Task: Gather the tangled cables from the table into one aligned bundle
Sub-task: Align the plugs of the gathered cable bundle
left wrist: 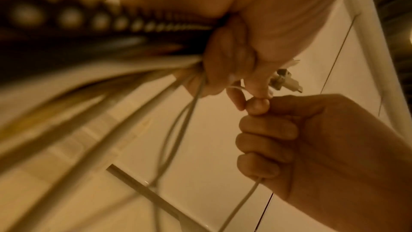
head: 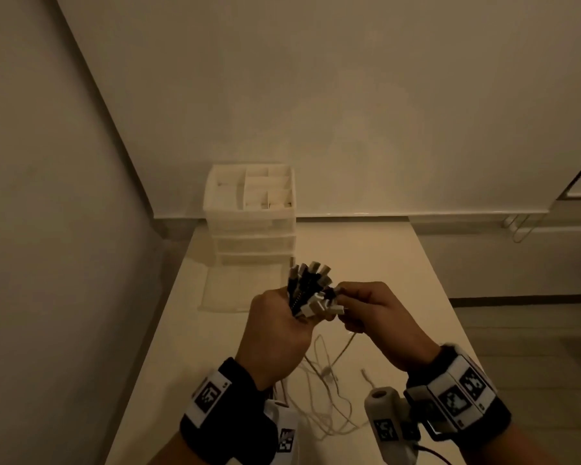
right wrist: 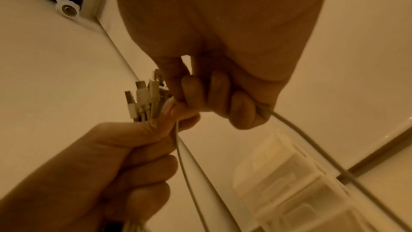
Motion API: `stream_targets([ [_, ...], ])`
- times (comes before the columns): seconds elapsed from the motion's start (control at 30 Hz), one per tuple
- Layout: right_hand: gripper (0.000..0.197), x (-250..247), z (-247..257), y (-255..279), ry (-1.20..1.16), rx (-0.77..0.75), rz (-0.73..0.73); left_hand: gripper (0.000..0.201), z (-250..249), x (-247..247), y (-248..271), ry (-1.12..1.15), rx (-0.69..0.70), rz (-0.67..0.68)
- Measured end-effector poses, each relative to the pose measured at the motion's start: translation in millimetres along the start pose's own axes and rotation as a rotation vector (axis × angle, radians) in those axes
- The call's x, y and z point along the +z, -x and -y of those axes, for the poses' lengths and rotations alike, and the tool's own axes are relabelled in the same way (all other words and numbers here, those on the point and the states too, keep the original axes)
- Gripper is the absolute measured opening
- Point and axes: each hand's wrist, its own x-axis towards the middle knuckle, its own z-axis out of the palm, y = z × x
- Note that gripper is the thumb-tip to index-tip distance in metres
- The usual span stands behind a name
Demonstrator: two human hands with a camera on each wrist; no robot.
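My left hand (head: pixel 275 330) grips a bundle of black and white cables (head: pixel 311 290) just below their plug ends, which fan out upward above the table (head: pixel 399 263). In the right wrist view the white plugs (right wrist: pixel 142 100) stick up from that fist (right wrist: pixel 125 156). My right hand (head: pixel 373 313) is curled round one pale cable (right wrist: pixel 301 135) and its fingertips meet the left hand at the plugs. The left wrist view shows the right fist (left wrist: pixel 289 138) holding that cable (left wrist: pixel 245 198). Loose white cable loops (head: pixel 329 397) trail down onto the table.
A white plastic drawer organiser (head: pixel 252 216) stands at the table's far left against the wall. The table's right edge (head: pixel 450 297) drops to the floor. A white handheld device (head: pixel 386 424) hangs near my right wrist.
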Motion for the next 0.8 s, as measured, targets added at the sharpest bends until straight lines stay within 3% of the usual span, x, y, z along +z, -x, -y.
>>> stream_targets([
  [0.17,0.027,-5.3,-15.9,1.0,-0.002,-0.043,0.041,0.007,2.7,-4.1,-3.4,-0.1,-0.007,-0.083],
  [0.37,0.025,-19.3,-69.0,-0.9,0.016,-0.026,-0.07,0.015,9.6,-31.3,-16.3,-0.014,-0.108,-0.363],
  [0.5,0.026,-20.9,-102.7,-8.9,0.121,0.032,-0.101,0.008,14.9,-35.9,-12.5,-0.057,-0.119,-0.357],
  [0.7,0.024,-10.0,-105.4,-21.0,-0.043,-0.013,-0.21,0.009,18.7,-43.0,-8.3,-0.003,-0.119,-0.328],
  [0.8,0.026,-11.7,-106.9,-24.7,0.062,0.018,-0.221,0.007,26.4,-47.4,-6.3,-0.038,-0.116,-0.317],
])
